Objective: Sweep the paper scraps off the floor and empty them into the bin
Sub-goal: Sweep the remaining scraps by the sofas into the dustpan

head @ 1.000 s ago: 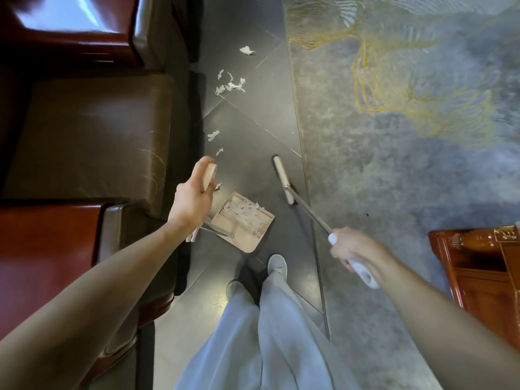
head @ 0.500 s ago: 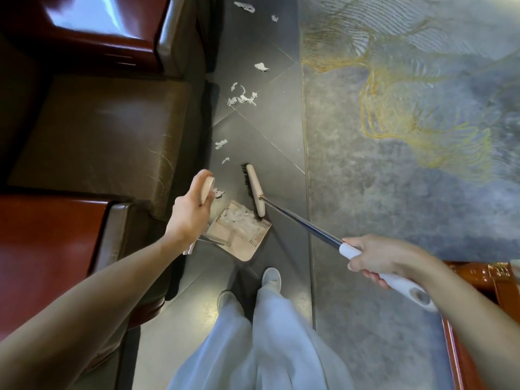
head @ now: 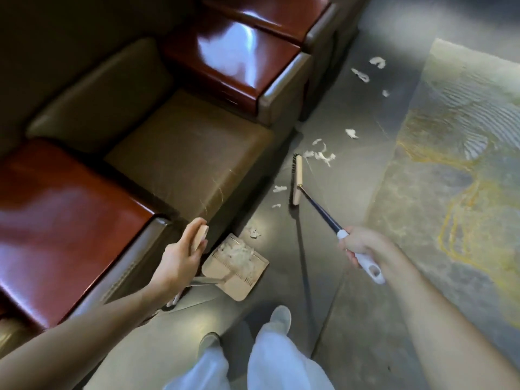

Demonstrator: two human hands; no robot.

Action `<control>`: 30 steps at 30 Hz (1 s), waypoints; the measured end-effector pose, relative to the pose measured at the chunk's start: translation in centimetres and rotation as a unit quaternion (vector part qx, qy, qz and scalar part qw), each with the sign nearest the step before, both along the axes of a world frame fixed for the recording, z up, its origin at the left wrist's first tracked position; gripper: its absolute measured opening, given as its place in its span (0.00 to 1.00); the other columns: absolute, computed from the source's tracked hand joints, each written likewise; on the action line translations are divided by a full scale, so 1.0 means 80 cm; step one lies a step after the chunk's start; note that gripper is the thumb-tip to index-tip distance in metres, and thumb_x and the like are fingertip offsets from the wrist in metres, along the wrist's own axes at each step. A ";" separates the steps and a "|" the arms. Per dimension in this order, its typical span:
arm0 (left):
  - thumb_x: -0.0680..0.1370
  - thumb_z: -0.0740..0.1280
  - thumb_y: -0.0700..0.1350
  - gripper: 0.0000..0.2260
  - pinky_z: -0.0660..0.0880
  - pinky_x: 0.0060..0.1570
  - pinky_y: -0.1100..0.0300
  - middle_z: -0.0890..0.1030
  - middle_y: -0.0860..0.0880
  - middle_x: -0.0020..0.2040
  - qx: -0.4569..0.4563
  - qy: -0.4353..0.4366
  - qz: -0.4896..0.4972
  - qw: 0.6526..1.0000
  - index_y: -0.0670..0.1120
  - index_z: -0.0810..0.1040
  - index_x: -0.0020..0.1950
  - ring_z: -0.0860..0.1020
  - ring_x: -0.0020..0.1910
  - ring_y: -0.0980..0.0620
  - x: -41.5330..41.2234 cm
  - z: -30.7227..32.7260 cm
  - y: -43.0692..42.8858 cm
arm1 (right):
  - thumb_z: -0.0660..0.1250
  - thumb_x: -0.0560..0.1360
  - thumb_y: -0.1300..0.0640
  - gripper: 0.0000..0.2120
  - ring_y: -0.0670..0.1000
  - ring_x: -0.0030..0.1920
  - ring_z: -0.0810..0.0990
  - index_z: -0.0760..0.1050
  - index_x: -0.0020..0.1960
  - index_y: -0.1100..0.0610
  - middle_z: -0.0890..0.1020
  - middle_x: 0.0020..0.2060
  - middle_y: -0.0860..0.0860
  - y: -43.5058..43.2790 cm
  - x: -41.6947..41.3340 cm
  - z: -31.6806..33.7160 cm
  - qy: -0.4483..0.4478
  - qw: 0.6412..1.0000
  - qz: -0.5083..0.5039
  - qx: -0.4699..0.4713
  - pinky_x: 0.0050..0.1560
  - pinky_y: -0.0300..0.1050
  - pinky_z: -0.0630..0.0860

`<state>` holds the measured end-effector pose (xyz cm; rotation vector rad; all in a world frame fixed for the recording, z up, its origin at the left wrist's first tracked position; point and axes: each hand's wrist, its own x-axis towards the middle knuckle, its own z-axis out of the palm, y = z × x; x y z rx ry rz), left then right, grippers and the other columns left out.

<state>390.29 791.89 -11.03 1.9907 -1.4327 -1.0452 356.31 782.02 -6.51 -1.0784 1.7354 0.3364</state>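
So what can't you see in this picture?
All in the head view:
- The bin: outside the picture, so where it stands is unknown.
- The dustpan handle: the left hand wraps its top, and the wrist covers its lower end.
- The broom grip: the right hand covers its middle.
- The far scraps: blurred near the top edge, so their shapes are unclear.

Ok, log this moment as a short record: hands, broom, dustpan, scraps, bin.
dustpan: on the floor beside the sofa, holding scraps
left hand: grips the dustpan handle
right hand: grips the broom handle
broom head: down at the floor, among scraps
loose scraps: scattered on the floor ahead
bin: not in view
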 end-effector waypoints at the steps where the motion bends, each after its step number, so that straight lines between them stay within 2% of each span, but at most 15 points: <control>1: 0.82 0.61 0.50 0.18 0.72 0.24 0.68 0.78 0.52 0.39 -0.003 -0.008 0.011 1.000 0.75 0.62 0.58 0.78 0.31 0.55 0.003 -0.002 -0.003 | 0.57 0.77 0.67 0.07 0.56 0.33 0.71 0.72 0.43 0.63 0.72 0.30 0.57 -0.023 0.000 -0.005 0.001 1.000 0.001 -0.002 0.41 0.44 0.73; 5: 0.81 0.61 0.51 0.19 0.70 0.23 0.68 0.78 0.50 0.33 -0.010 -0.046 0.036 0.998 0.78 0.61 0.56 0.77 0.28 0.57 0.019 -0.007 -0.015 | 0.60 0.76 0.69 0.10 0.53 0.28 0.68 0.67 0.39 0.58 0.70 0.32 0.56 -0.099 -0.005 -0.046 0.001 0.999 -0.014 -0.042 0.28 0.41 0.66; 8: 0.81 0.62 0.51 0.18 0.70 0.24 0.65 0.78 0.50 0.35 -0.015 -0.058 0.043 0.997 0.77 0.63 0.57 0.75 0.27 0.57 0.029 -0.012 -0.022 | 0.55 0.77 0.68 0.10 0.53 0.30 0.64 0.67 0.38 0.61 0.69 0.31 0.58 -0.118 0.002 -0.081 0.028 0.999 0.015 -0.022 0.29 0.43 0.62; 12: 0.81 0.63 0.50 0.18 0.72 0.27 0.64 0.79 0.52 0.40 -0.016 -0.053 0.040 0.998 0.75 0.64 0.57 0.76 0.29 0.56 0.040 -0.012 -0.031 | 0.55 0.77 0.63 0.11 0.52 0.30 0.63 0.67 0.36 0.60 0.69 0.31 0.57 -0.110 0.018 -0.102 0.025 0.998 0.047 0.028 0.31 0.43 0.61; 14: 0.81 0.63 0.50 0.17 0.72 0.27 0.63 0.79 0.53 0.40 -0.018 -0.045 0.028 0.998 0.74 0.65 0.57 0.75 0.29 0.56 0.044 -0.011 -0.035 | 0.56 0.78 0.61 0.09 0.54 0.31 0.67 0.72 0.45 0.64 0.72 0.31 0.58 -0.095 0.025 -0.096 0.024 0.996 0.075 0.050 0.33 0.44 0.65; 17: 0.81 0.63 0.48 0.17 0.72 0.30 0.66 0.78 0.55 0.43 -0.017 -0.033 0.000 0.999 0.70 0.66 0.60 0.77 0.32 0.56 0.047 -0.011 -0.043 | 0.57 0.79 0.59 0.16 0.54 0.31 0.72 0.75 0.59 0.68 0.75 0.31 0.57 -0.061 0.037 -0.076 0.030 0.991 0.097 0.084 0.35 0.43 0.70; 20: 0.81 0.63 0.47 0.16 0.72 0.31 0.71 0.77 0.59 0.42 -0.012 -0.028 -0.036 0.999 0.63 0.67 0.65 0.77 0.34 0.58 0.044 -0.010 -0.052 | 0.57 0.79 0.60 0.20 0.53 0.29 0.71 0.68 0.70 0.65 0.75 0.29 0.57 -0.015 0.054 -0.060 0.011 0.993 0.076 0.094 0.34 0.43 0.70; 22: 0.81 0.62 0.46 0.16 0.71 0.31 0.74 0.76 0.59 0.41 -0.017 -0.014 -0.060 0.998 0.60 0.67 0.67 0.78 0.36 0.62 0.042 -0.009 -0.061 | 0.57 0.80 0.63 0.23 0.50 0.24 0.67 0.61 0.74 0.56 0.71 0.23 0.54 0.013 0.063 -0.053 -0.041 0.993 -0.027 0.103 0.26 0.41 0.67; 24: 0.82 0.62 0.45 0.16 0.70 0.31 0.74 0.77 0.57 0.42 -0.020 -0.005 -0.079 0.997 0.61 0.66 0.66 0.78 0.36 0.60 0.036 -0.009 -0.072 | 0.58 0.80 0.64 0.22 0.47 0.20 0.64 0.62 0.71 0.50 0.68 0.20 0.50 0.037 0.068 -0.046 -0.072 0.983 -0.110 0.129 0.21 0.35 0.63; 25: 0.82 0.61 0.45 0.16 0.71 0.32 0.74 0.78 0.55 0.43 -0.018 -0.001 -0.098 0.995 0.61 0.65 0.66 0.78 0.36 0.58 0.036 -0.008 -0.076 | 0.58 0.79 0.64 0.19 0.46 0.19 0.63 0.64 0.67 0.48 0.67 0.20 0.49 0.053 0.076 -0.041 -0.082 0.977 -0.135 0.145 0.20 0.34 0.62; 28: 0.82 0.61 0.44 0.18 0.70 0.32 0.76 0.76 0.54 0.51 -0.017 0.005 -0.120 0.993 0.59 0.64 0.70 0.77 0.39 0.56 0.027 -0.008 -0.090 | 0.57 0.78 0.65 0.12 0.45 0.19 0.61 0.64 0.50 0.48 0.65 0.22 0.49 0.077 0.080 -0.024 -0.109 0.966 -0.165 0.169 0.19 0.33 0.60; 29: 0.82 0.61 0.44 0.19 0.71 0.32 0.77 0.76 0.54 0.53 -0.020 0.008 -0.125 0.992 0.59 0.64 0.70 0.77 0.40 0.57 0.027 -0.008 -0.093 | 0.57 0.78 0.65 0.11 0.46 0.20 0.61 0.66 0.48 0.48 0.65 0.23 0.49 0.082 0.079 -0.017 -0.110 0.964 -0.175 0.165 0.20 0.33 0.60; 30: 0.82 0.61 0.44 0.19 0.71 0.33 0.77 0.75 0.54 0.54 -0.023 0.011 -0.129 0.991 0.59 0.64 0.70 0.77 0.40 0.57 0.026 -0.007 -0.096 | 0.58 0.78 0.65 0.11 0.46 0.21 0.61 0.70 0.50 0.49 0.65 0.25 0.50 0.085 0.077 -0.009 -0.110 0.964 -0.180 0.159 0.20 0.33 0.60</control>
